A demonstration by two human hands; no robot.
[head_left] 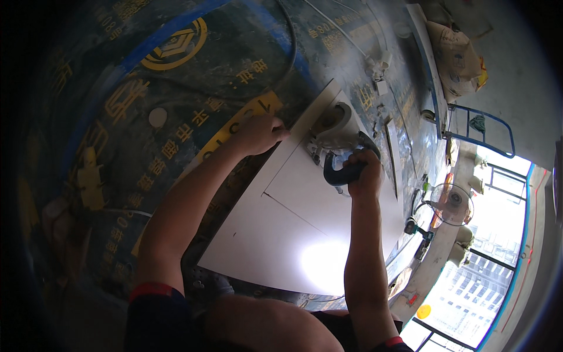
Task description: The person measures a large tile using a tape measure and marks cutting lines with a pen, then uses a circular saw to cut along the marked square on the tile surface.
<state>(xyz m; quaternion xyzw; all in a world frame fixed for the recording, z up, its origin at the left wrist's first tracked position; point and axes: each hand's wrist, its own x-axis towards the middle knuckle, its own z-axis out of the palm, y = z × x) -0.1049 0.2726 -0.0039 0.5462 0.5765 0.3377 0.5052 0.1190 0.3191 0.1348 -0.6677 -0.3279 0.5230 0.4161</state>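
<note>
A large white board (252, 234) lies at a slant on the floor, with thin lines marked across it. My right hand (363, 167) is closed on the dark handle of a power saw (334, 132), which rests on the board's upper part amid pale dust. The saw's blade is hidden. My left hand (267, 134) has its fingers curled on the board's left edge, left of the saw.
A dark printed floor covering (76, 135) surrounds the board, with cables and a hose. At right are a standing fan (451, 204), a drill (419, 232), a blue trolley (481, 132), sacks (454, 58) and tall windows (481, 281).
</note>
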